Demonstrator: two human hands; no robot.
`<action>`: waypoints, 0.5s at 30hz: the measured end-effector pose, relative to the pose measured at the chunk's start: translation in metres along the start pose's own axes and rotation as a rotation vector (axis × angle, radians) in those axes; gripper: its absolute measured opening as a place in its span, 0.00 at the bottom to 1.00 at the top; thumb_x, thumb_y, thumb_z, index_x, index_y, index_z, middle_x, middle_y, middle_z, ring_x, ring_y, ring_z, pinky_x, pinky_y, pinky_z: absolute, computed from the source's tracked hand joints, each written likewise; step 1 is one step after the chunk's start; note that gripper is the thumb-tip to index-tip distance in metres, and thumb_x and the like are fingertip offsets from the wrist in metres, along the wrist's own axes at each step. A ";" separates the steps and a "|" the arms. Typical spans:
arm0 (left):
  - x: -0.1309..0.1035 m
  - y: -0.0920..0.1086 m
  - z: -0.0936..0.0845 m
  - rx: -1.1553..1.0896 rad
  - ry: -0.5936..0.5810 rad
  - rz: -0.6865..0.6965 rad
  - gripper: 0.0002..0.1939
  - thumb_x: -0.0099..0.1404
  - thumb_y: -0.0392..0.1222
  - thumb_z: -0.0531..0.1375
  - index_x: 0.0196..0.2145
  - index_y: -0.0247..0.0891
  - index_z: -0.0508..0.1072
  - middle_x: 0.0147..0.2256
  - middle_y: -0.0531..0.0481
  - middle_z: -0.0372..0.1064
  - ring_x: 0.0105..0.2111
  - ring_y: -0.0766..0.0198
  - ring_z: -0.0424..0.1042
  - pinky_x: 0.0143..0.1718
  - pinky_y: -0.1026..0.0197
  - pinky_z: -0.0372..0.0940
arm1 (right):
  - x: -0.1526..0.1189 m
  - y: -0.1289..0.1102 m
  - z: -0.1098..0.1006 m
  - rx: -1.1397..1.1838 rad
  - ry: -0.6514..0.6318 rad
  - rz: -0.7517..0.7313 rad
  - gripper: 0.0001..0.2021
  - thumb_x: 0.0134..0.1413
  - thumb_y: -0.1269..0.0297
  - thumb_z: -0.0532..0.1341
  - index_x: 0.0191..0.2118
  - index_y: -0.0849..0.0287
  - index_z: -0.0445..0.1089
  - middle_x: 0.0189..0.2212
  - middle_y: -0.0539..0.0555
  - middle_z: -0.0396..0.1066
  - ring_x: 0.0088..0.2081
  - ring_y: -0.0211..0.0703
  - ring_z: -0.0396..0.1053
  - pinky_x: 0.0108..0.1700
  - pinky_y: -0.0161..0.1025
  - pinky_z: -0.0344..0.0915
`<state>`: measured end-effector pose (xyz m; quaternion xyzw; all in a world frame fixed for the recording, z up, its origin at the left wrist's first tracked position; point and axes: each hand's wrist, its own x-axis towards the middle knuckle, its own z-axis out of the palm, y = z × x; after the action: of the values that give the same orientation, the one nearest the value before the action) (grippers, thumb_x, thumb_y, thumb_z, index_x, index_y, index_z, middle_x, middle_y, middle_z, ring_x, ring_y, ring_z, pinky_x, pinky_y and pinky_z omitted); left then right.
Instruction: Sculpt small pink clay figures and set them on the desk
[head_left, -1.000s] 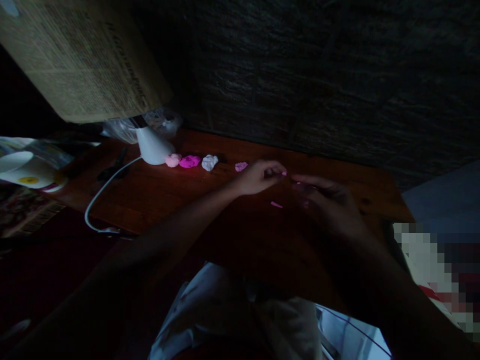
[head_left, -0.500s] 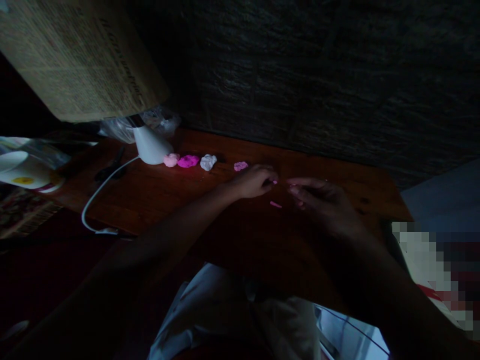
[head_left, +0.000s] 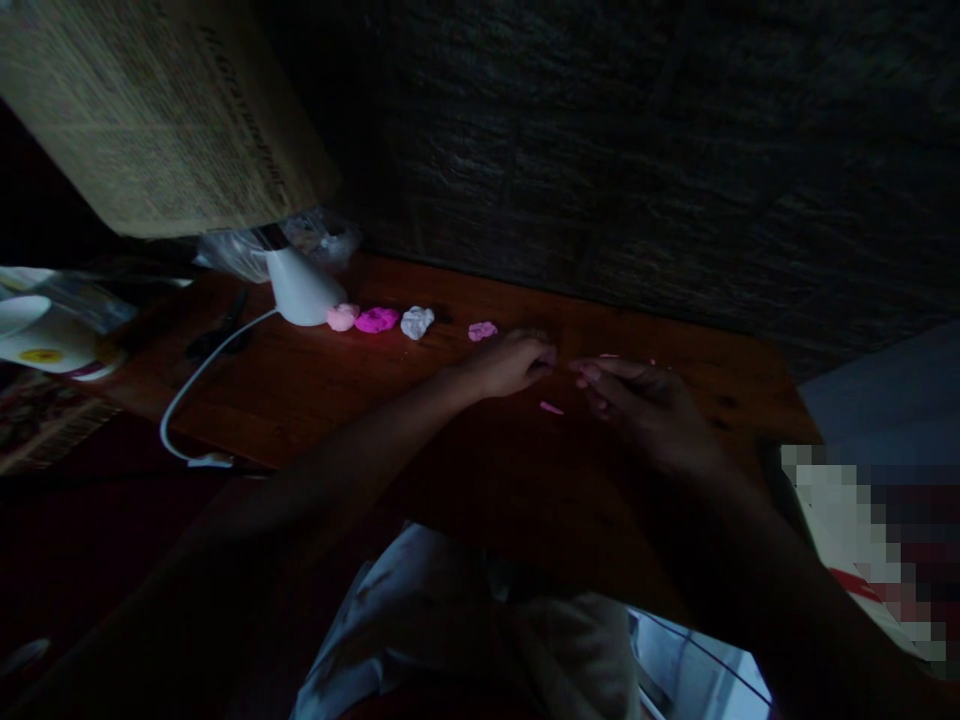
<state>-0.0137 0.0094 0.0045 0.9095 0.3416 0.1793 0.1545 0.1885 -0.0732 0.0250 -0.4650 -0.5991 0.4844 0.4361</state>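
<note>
My left hand (head_left: pixel 516 363) is closed low over the wooden table (head_left: pixel 315 390), thumb and fingers pressed together; what they hold, if anything, is too dim to make out. Facing it across a small gap, my right hand (head_left: pixel 649 400) pinches what looks like a tiny bit of pink modelling clay between thumb and forefinger. A thin pink clay strip (head_left: pixel 552 408) lies on the wood just below the gap. Behind my left wrist sits a pink clay lump (head_left: pixel 482 330). Farther left are a white lump (head_left: pixel 417 322), a magenta lump (head_left: pixel 376 320) and a pale pink lump (head_left: pixel 343 317).
A lamp with a white base (head_left: pixel 296 288) and newsprint shade (head_left: pixel 180 120) stands at the left, its white cable (head_left: pixel 171 410) hanging over the edge. Dark scissors (head_left: pixel 225 335) and a paper cup (head_left: pixel 45 340) lie farther left. A dark wall (head_left: pixel 600 170) rises behind the table.
The pink bit seen at my left fingertips before no longer shows clearly. My right fingertips have shifted slightly left, toward the left hand. The clay lumps and strip have stayed put.
</note>
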 end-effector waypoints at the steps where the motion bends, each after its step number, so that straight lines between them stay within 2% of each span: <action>1: 0.000 0.000 0.001 -0.021 0.006 -0.001 0.08 0.70 0.33 0.59 0.41 0.35 0.79 0.42 0.44 0.77 0.45 0.58 0.74 0.48 0.57 0.66 | 0.000 0.000 0.000 -0.018 0.005 0.006 0.17 0.56 0.45 0.69 0.38 0.54 0.84 0.27 0.50 0.72 0.27 0.36 0.65 0.30 0.35 0.63; 5: 0.003 0.000 0.003 -0.297 0.065 -0.012 0.06 0.70 0.33 0.60 0.40 0.34 0.78 0.39 0.45 0.77 0.41 0.62 0.75 0.46 0.58 0.67 | 0.002 0.004 -0.003 -0.094 0.091 0.025 0.18 0.52 0.46 0.71 0.39 0.55 0.83 0.29 0.51 0.76 0.28 0.37 0.68 0.31 0.35 0.66; 10: 0.006 0.001 0.001 -0.784 0.106 -0.048 0.07 0.67 0.38 0.63 0.40 0.31 0.76 0.36 0.47 0.76 0.32 0.69 0.71 0.34 0.64 0.65 | 0.003 0.007 -0.003 -0.159 0.204 0.009 0.16 0.51 0.50 0.72 0.41 0.55 0.82 0.35 0.54 0.81 0.27 0.38 0.72 0.31 0.37 0.71; 15: 0.006 0.004 -0.002 -0.965 0.085 -0.119 0.14 0.60 0.43 0.69 0.41 0.31 0.79 0.35 0.47 0.77 0.31 0.70 0.71 0.31 0.65 0.64 | 0.001 0.004 0.001 -0.239 0.234 -0.080 0.14 0.56 0.52 0.70 0.41 0.55 0.82 0.37 0.55 0.83 0.29 0.42 0.76 0.33 0.40 0.74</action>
<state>-0.0075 0.0110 0.0094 0.7048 0.2770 0.3452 0.5544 0.1880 -0.0725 0.0208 -0.5425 -0.6156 0.3348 0.4633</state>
